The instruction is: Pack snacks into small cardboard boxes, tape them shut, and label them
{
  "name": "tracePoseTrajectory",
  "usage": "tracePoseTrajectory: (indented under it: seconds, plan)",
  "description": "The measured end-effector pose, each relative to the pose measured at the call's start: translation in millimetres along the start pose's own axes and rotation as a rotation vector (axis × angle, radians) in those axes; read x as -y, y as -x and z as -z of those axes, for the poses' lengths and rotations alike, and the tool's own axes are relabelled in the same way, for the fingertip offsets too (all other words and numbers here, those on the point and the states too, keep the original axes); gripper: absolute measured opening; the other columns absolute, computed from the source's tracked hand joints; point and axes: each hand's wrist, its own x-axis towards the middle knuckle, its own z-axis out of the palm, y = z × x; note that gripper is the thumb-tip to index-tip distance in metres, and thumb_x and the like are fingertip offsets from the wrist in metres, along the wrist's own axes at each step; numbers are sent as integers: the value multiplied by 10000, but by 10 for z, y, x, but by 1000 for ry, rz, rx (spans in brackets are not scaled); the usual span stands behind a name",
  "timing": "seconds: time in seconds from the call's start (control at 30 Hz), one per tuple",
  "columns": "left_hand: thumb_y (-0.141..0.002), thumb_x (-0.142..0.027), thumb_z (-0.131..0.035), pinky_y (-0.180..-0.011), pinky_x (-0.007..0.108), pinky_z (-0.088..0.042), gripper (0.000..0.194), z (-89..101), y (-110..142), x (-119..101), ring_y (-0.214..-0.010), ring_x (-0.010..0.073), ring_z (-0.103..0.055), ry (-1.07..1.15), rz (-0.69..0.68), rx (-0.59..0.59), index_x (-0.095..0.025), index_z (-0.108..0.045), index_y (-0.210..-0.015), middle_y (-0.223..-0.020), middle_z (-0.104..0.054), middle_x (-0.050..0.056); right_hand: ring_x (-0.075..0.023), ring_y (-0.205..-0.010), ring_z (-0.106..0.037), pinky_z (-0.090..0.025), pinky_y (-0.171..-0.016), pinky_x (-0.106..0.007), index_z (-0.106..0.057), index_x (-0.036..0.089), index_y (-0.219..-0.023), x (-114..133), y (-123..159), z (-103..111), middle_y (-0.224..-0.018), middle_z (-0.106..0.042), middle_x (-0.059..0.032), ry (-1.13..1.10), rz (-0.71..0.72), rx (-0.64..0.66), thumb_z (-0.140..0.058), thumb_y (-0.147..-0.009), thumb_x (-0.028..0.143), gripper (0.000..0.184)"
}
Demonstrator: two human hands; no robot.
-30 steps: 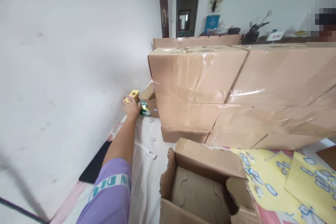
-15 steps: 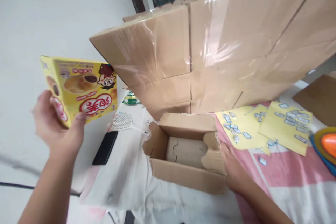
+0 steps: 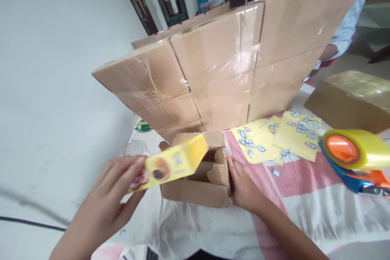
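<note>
Held in left hand (image 3: 106, 197), yellow box (image 3: 172, 164) has swung over carton (image 3: 195, 193)

The yellow carton (image 3: 178, 160) is smooth printed card. The open box (image 3: 195, 194) is matt brown cardboard with rough, ragged upper edges. Behind it, the stacked boxes (image 3: 219, 69) wear glossy clear tape over dull cardboard. The note sheets (image 3: 300, 135) look like matt paper, the tape roll (image 3: 373, 150) shiny translucent plastic, the cover (image 3: 198, 227) soft creased cloth.
</note>
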Motion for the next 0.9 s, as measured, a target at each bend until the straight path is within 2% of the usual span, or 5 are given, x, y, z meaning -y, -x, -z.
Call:
tracePoseTrajectory:
  seconds: [0.2, 0.4, 0.6, 0.7, 0.9]
  plan:
    - [-1019, -161, -504, -914, 339, -532, 459, -107, -572, -64, -1228, 230, -558, 152, -132, 396, -383, -538, -1420, -1403, -588, 56, -410, -1428, -360, -365, -1167, -554, -33, 106, -1677, 56, -8, -3, -1595, -364, -232, 18, -6, 21, -763, -701, 368, 1247]
    - [-949, -178, -544, -966, 417, -554, 529, -556, -871, -320, -1185, 274, -636, 145, 181, 783, -324, -538, -1458, -1365, -642, 68, -420, -1440, -348, -336, -1192, -545, -139, 49, -1661, 95, -4, 26, -1601, -360, -250, 12, -32, 59, -803, -668, 416, 1249]
    - [-909, -136, -485, -980, 399, -533, 500, -564, -946, -358, -1174, 267, -642, 171, 246, 827, -251, -566, -1389, -1355, -640, 82, -425, -1450, -346, -327, -1197, -553, -166, 59, -1661, 134, -28, 78, -1620, -345, -247, -5, -53, 95, -817, -661, 447, 1255]
    - [-965, -226, -482, -925, 352, -539, 394, -593, -834, -193, -1154, 245, -644, 265, 198, 701, -302, -587, -1336, -1324, -658, 54, -424, -1447, -354, -331, -1197, -550, -169, 54, -1659, 150, -23, 94, -1609, -359, -249, -20, -48, 94, -814, -667, 445, 1246]
    - [-851, -350, -744, -1023, 450, -516, 417, -923, -596, 104, -1194, 310, -651, 244, 164, 596, -266, -690, -1255, -1300, -710, 89, -431, -1430, -373, -348, -1184, -571, -171, 83, -1663, 143, -5, 106, -1595, -374, -246, -46, -33, 88, -825, -661, 451, 1253]
